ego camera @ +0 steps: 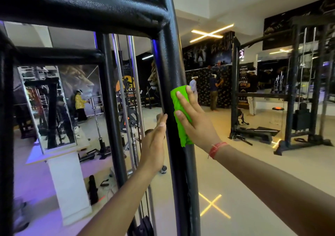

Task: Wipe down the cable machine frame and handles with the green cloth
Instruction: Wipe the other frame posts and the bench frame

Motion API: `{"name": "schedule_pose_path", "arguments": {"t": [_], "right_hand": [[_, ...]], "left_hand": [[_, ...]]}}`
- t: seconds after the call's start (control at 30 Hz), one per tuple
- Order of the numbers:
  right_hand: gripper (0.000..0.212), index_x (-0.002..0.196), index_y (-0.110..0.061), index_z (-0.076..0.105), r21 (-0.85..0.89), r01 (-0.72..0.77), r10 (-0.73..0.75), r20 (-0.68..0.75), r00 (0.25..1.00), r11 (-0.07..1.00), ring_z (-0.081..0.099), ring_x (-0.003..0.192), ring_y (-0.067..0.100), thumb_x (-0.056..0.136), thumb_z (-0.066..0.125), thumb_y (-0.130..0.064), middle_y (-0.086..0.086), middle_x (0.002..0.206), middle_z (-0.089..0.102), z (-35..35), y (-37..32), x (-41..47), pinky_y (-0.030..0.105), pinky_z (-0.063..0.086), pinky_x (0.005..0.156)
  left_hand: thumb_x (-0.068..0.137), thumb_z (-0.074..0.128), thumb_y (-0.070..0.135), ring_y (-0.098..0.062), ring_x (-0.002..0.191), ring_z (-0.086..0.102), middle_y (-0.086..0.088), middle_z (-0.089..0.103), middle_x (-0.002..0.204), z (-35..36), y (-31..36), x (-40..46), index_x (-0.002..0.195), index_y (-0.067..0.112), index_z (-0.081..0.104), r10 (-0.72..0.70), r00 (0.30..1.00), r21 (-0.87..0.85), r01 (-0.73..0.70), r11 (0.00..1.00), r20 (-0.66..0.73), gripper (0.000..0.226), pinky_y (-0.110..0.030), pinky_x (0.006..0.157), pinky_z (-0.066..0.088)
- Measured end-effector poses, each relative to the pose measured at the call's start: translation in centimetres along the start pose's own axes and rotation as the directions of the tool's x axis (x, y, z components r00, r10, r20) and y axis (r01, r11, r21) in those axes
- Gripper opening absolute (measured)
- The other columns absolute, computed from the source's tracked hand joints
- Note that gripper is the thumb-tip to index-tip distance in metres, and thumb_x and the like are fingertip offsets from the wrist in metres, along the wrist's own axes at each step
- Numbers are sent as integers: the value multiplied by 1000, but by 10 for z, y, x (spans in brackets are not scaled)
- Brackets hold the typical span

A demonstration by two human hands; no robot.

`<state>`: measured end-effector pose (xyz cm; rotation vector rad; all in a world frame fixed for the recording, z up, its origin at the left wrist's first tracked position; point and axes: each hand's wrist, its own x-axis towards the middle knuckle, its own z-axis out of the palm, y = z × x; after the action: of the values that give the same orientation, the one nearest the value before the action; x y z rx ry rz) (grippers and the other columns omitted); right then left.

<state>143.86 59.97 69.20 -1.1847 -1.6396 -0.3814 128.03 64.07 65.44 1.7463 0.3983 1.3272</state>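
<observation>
My right hand point(194, 119) presses the green cloth point(180, 116) flat against the black upright post point(170, 69) of the cable machine, fingers straight and spread over the fabric, which wraps the post's right side about halfway up. A red thread band point(216, 149) circles that wrist. My left hand point(154, 145) rests open against the post's left edge, fingers straight, holding nothing. Behind the post run chrome guide rods point(133, 94) and a mirror point(49, 107). Across the pale floor point(235, 181) stands a second black machine point(293, 98), well apart, with people near the far wall.
</observation>
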Motion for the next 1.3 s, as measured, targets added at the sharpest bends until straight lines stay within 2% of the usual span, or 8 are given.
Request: {"name": "schedule_pose_path", "arguments": {"t": [0.13, 0.33, 0.47, 0.57, 0.7, 0.93, 1.13, 1.3], "right_hand": [[56, 156, -42, 25, -15, -25, 27, 126, 992, 1000, 5, 152, -4, 106, 49, -36, -20, 168, -7, 10, 13, -63, 16, 18, 120], [55, 156, -41, 29, 13, -48, 47, 62, 997, 999, 7, 137, -29, 105, 51, -36, -15, 169, 2, 1, 7, -37, -2, 16, 107], [56, 156, -34, 31, 69, -56, 47, 122, 991, 996, 10, 151, -6, 105, 54, -28, -14, 169, -1, 23, 31, -105, 6, 15, 115], [57, 154, -41, 30, 161, -124, 94, 186, 978, 979, 10, 151, -7, 104, 54, -30, -23, 167, -2, 33, 41, -150, 9, 15, 118], [56, 154, -39, 35, 204, -90, 74, 85, 994, 975, 18, 150, -3, 103, 56, -28, -15, 168, 7, 24, 37, -103, 9, 21, 116], [60, 155, -48, 26, 294, -117, 69, 169, 983, 949, 11, 156, 13, 105, 53, -30, -14, 169, 0, 53, 67, -189, 50, 29, 122], [57, 157, -38, 30, 333, -88, 63, 85, 994, 939, 16, 155, 14, 106, 53, -30, -15, 169, 3, 38, 56, -110, 34, 26, 123], [59, 153, -28, 40, 415, -124, 53, 179, 982, 901, 17, 154, 9, 99, 64, -18, -15, 168, 9, 54, 87, -202, 37, 24, 124]], "left_hand": [[95, 38, 51, 7, 140, 37, 22, 47, 150, 2, -14, -14, 142, 34, 51, -50, 999, -45, 49, 998, -7, 52, -42, 124, 25], [95, 40, 52, 10, 139, 37, 27, 48, 147, 11, -25, -32, 144, 33, 50, -107, 994, -49, 105, 993, -38, 53, -40, 124, 25], [96, 39, 56, 12, 136, 40, 31, 51, 142, 14, -31, -46, 136, 43, 54, -134, 989, -19, 133, 991, -59, 44, -38, 122, 28], [93, 41, 62, 14, 132, 43, 31, 49, 143, 20, -36, -55, 133, 49, 54, -164, 982, -3, 164, 986, -93, 44, -36, 119, 30], [108, 34, 38, 9, 140, 37, 22, 42, 153, 37, -42, -64, 146, 36, 44, -164, 969, -32, 161, 986, -185, 40, -39, 122, 28], [109, 29, 33, 5, 143, 33, 22, 39, 155, 49, -55, -81, 139, 45, 45, -241, 936, -45, 237, 970, -257, 36, -36, 121, 27], [109, 29, 35, 6, 142, 35, 24, 42, 152, 55, -60, -84, 143, 43, 44, -279, 913, -17, 288, 958, -299, 38, -31, 115, 30], [108, 31, 39, 0, 141, 40, 18, 47, 151, 55, -72, -105, 144, 35, 48, -339, 888, 4, 358, 934, -312, 40, -33, 113, 34]]}}
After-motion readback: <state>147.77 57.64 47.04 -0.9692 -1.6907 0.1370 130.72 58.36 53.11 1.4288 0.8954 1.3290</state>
